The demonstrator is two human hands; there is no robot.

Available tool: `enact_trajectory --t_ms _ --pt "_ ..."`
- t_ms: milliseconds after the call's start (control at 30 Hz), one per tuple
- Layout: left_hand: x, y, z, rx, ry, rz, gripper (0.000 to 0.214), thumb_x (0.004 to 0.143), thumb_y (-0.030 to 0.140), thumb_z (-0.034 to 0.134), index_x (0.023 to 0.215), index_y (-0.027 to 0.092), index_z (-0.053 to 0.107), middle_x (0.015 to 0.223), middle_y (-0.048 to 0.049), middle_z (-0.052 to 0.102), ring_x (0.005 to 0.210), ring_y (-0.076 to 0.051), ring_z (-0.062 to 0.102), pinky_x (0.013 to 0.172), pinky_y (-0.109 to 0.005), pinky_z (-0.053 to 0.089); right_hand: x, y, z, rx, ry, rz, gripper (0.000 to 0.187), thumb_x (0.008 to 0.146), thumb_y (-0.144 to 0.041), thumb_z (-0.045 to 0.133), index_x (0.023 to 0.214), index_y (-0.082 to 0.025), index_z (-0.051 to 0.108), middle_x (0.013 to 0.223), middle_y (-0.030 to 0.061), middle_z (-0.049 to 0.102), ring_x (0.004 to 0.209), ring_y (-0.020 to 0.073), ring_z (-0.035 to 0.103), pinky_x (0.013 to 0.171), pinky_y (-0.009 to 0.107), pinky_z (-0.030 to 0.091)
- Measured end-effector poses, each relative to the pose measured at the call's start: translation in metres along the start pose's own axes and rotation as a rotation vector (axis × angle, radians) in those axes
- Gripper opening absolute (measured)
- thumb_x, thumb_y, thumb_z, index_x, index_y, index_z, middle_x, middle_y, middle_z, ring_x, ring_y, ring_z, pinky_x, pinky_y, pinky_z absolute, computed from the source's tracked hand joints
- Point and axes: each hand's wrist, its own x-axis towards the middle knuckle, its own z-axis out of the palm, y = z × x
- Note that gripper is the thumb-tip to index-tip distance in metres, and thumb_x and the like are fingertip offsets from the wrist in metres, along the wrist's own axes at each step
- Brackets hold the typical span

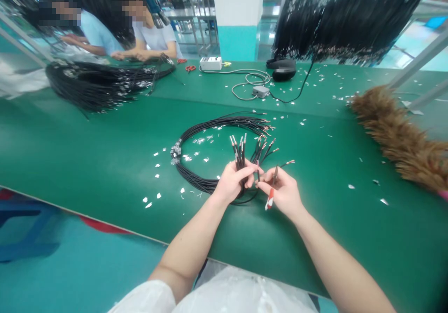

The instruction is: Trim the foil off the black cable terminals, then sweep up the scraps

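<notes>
A looped bundle of thin black cables (210,128) lies on the green table (105,163), tied at its left side. My left hand (233,181) is closed round a bunch of the cable ends (238,150), which stick up from my fist with bare metal tips. My right hand (284,191) sits just to the right, fingers closed on a small tool with a red and white handle (269,202) and pinching a single cable end (285,164). The two hands almost touch.
Small silver scraps (157,166) litter the table. A brown feather duster (399,138) lies at the right. A large cable pile (101,84), two seated people (150,35), a white box (210,63) and hanging black cables (346,21) are at the far side.
</notes>
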Motion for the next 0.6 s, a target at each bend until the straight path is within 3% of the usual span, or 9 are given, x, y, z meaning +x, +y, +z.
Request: enact_trajectory --t_ms 167,300,433,600 --pt "0.0 0.0014 -0.0001 -0.008 0.01 -0.04 0.018 0.071 0.027 0.062 0.084 0.015 0.057 0.065 -0.0006 0.063 0.035 -0.004 0.041 0.038 -0.019 0.033 -0.0007 -0.0008 -0.0007 0.013 -0.122 0.054 0.024 0.065 -0.029 0.067 0.066 -0.02 0.046 0.063 -0.0031 0.052 0.058 0.0128 0.052 0.061 0.028 0.045" --pt "-0.0002 0.0011 -0.0013 -0.001 0.026 -0.032 0.016 0.069 0.026 0.065 0.072 0.013 0.057 0.062 -0.0013 0.062 0.036 -0.004 0.042 0.037 -0.019 0.033 -0.0006 -0.0019 -0.0001 0.085 -0.172 0.077 0.027 0.065 -0.031 0.068 0.065 -0.02 0.044 0.064 -0.0025 0.052 0.059 0.0139 0.054 0.062 0.031 0.047" --pt "-0.0002 -0.0004 0.001 -0.032 0.051 -0.046 0.022 0.068 0.03 0.066 0.067 0.014 0.051 0.067 -0.0023 0.064 0.037 -0.005 0.043 0.039 -0.021 0.035 0.0017 -0.0042 -0.0008 0.127 -0.118 0.067 0.028 0.063 -0.029 0.069 0.065 -0.02 0.043 0.063 -0.0026 0.053 0.059 0.0139 0.055 0.062 0.03 0.047" --pt "0.0003 -0.0018 0.0036 -0.051 0.013 -0.068 0.02 0.069 0.03 0.065 0.068 0.013 0.054 0.073 -0.0054 0.062 0.052 -0.007 0.048 0.042 -0.019 0.032 0.0068 -0.0012 -0.0029 -0.051 0.061 0.023 0.021 0.062 -0.027 0.068 0.065 -0.019 0.048 0.063 -0.0027 0.055 0.056 0.0116 0.051 0.057 0.025 0.044"
